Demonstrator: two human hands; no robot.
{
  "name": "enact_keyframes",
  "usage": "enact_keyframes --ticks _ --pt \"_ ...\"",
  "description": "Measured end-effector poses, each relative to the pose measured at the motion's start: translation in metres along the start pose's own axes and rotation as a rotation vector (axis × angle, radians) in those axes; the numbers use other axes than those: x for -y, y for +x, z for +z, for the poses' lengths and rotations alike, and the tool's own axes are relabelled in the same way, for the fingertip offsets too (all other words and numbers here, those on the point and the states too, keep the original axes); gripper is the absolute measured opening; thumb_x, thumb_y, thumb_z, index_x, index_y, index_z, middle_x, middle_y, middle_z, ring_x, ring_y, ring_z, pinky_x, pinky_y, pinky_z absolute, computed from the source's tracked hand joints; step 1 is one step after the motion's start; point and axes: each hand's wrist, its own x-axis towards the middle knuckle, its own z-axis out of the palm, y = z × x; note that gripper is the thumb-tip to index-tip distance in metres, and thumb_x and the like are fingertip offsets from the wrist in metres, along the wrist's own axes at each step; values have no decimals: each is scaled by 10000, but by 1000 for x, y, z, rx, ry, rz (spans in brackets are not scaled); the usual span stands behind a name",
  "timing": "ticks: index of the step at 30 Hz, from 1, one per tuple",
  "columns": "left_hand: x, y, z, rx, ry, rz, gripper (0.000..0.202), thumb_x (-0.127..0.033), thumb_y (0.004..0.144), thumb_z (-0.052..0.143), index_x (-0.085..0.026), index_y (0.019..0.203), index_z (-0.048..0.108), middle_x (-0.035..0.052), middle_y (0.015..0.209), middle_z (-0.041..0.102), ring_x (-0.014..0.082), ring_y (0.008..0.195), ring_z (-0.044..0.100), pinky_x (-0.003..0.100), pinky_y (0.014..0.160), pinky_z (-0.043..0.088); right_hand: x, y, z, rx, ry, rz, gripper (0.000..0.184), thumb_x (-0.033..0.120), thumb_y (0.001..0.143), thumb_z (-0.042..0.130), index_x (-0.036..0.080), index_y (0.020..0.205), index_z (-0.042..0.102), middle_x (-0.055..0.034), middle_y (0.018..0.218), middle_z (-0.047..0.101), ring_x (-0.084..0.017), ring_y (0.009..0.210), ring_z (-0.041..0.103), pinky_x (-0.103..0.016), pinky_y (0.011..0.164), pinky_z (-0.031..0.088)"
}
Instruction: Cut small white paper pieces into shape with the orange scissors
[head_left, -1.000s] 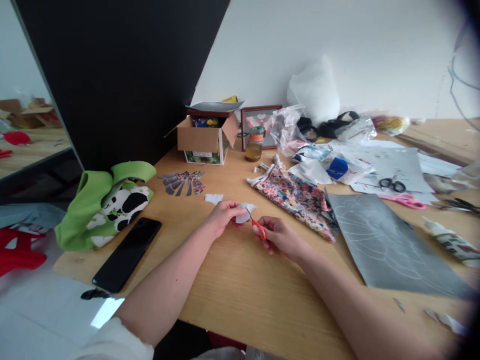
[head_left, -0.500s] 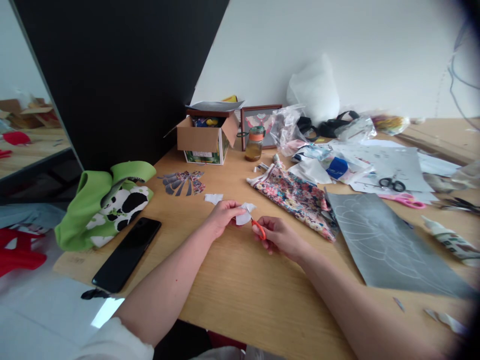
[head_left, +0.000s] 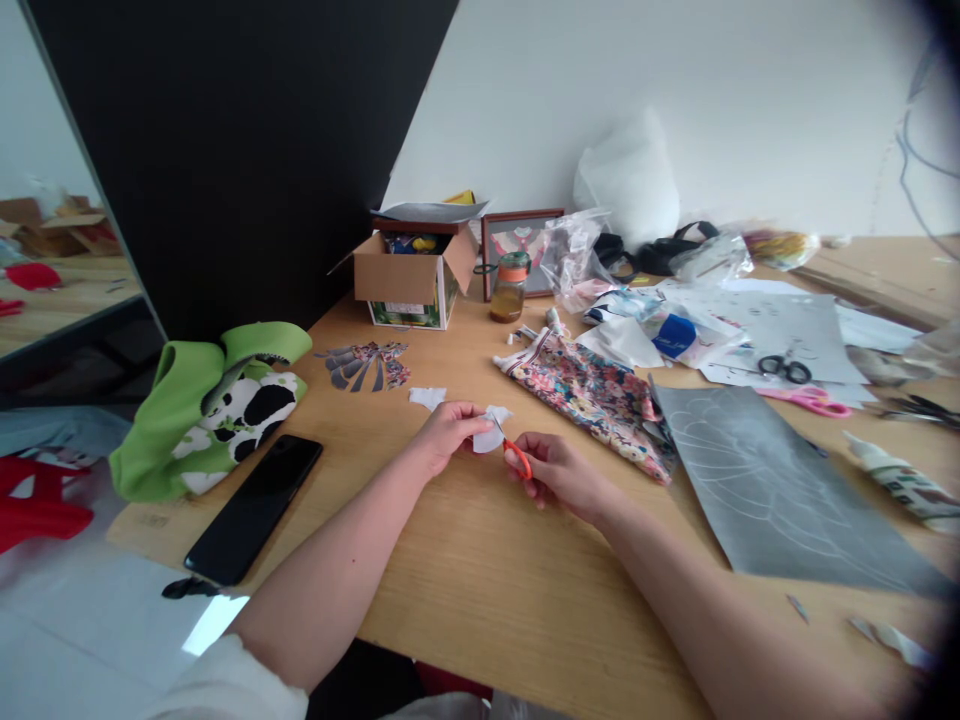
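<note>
Pinched in the fingers of my left hand [head_left: 452,432] is a small white piece [head_left: 489,437], paper or thin cloth. My right hand [head_left: 553,468] grips a pair of scissors with orange handles [head_left: 519,460], whose blades meet the white piece. Both hands are just above the table's middle. Another white scrap [head_left: 427,398] lies on the wood just beyond my left hand. Farther left, cut patterned strips [head_left: 367,367] are laid out in a fan. Floral fabric [head_left: 592,395] lies beyond my right hand.
A black phone [head_left: 255,510] and a green panda-print bag [head_left: 217,410] lie at left. Behind stand an open carton [head_left: 409,275] and a jar [head_left: 509,288]. At right are a grey drawn sheet [head_left: 780,490], pink scissors [head_left: 814,402], black scissors [head_left: 784,369] and a tube [head_left: 900,480].
The white piece has shifted very slightly between my fingers and the scissor blades. Both hands stay in almost the same place.
</note>
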Motion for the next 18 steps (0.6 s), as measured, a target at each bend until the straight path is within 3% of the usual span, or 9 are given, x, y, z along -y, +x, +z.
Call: enact_keyframes --ticks 18 --pt "0 0 -1 -7 3 -3 150 -228 591 743 -135 680 667 16 631 621 111 552 539 248 535 431 -3 2 0 -22 1 -8 486 596 660 760 177 678 515 60 570 477 -51 403 410 -175 341 350"
